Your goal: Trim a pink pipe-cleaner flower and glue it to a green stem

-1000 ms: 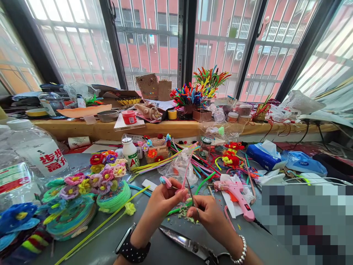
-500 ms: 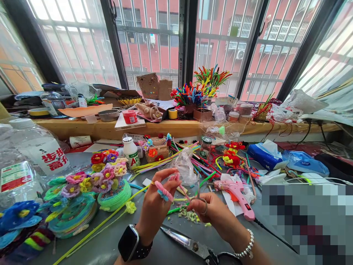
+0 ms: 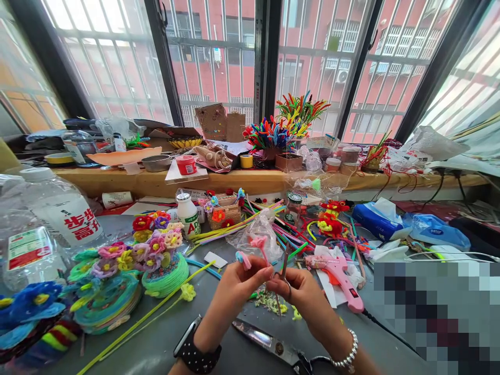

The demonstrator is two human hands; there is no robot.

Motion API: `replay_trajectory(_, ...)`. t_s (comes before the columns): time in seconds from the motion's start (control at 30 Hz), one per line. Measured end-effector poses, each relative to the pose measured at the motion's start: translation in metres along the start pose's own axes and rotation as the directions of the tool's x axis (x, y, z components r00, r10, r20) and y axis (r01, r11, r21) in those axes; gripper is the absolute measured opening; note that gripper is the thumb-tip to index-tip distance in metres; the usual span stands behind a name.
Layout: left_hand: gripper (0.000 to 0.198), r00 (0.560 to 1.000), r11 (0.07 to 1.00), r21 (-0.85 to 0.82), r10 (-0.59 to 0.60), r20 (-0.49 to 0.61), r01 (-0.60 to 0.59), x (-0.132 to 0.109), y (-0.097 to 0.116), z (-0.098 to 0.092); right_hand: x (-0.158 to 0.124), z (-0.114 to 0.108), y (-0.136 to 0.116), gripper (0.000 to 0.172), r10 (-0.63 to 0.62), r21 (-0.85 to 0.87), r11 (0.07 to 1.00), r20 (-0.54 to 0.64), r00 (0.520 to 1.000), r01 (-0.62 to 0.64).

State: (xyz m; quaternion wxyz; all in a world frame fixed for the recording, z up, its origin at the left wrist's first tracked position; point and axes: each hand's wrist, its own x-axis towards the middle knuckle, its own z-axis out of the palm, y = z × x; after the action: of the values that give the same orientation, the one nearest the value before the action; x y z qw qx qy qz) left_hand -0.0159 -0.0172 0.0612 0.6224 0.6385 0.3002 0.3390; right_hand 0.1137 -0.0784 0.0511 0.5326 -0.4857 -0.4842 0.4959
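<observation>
My left hand [image 3: 240,281], closed, pinches the stem of a small pink pipe-cleaner flower [image 3: 258,242] between thumb and fingers; the bloom points up. A pink and blue fuzzy piece [image 3: 244,259] sits at the fingers of that hand. Beside it, my right hand [image 3: 302,291] is closed on small scissors [image 3: 286,260], their blades pointing up. Its fingertips meet the left ones at the stem, whose thin lower end hangs below both hands; whether they grip the stem too I cannot tell. Under the hands lie yellow-green fuzz clippings [image 3: 269,301] and large black-handled scissors [image 3: 269,341].
To the right a pink glue gun [image 3: 339,278] rests on white paper, its cord trailing forward. Pipe-cleaner flowers [image 3: 113,260] and large plastic bottles [image 3: 62,208] crowd the left. Behind the hands are a crumpled clear bag [image 3: 260,229], loose pipe cleaners [image 3: 226,229] and a blue tissue pack [image 3: 378,221].
My left hand has turned and moved right and down, meeting the right hand at the stem. The pink flower now stands upright above the fingers. The small scissors stay in my right hand.
</observation>
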Motion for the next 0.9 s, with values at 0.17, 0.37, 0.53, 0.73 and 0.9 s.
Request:
replay_trajectory(0.17, 0.02, 0.998, 1.0, -0.01, -0.011, -0.064, 0.01, -0.001, 0.004, 0.0, 0.002, -0.001, 0.006, 0.039, -0.002, -0.05, 0.999, -0.036, 0.999, 0.0)
replay_trajectory(0.37, 0.021, 0.998, 0.998, -0.011, -0.066, 0.013, 0.066, -0.004, 0.008, 0.004, 0.005, -0.01, 0.013, 0.035, -0.051, -0.05, 0.998, -0.242, 0.969, 0.04)
replay_trajectory(0.53, 0.02, 0.984, 0.996, 0.073, -0.062, 0.165, 0.051, -0.005, 0.002, 0.008, 0.003, -0.008, 0.009, 0.029, -0.021, 0.067, 0.997, -0.214, 0.977, 0.037)
replay_trajectory(0.73, 0.019, 0.955, 0.985, -0.025, -0.159, 0.249, 0.17, -0.005, -0.002, 0.009, 0.004, -0.009, 0.008, 0.029, 0.022, 0.19, 0.981, -0.329, 0.944, 0.044)
replay_trajectory(0.9, 0.017, 0.987, 0.979, -0.145, -0.128, 0.093, 0.141, -0.007, 0.01, 0.007, 0.005, -0.014, 0.013, 0.042, 0.003, 0.111, 0.993, -0.265, 0.964, 0.027)
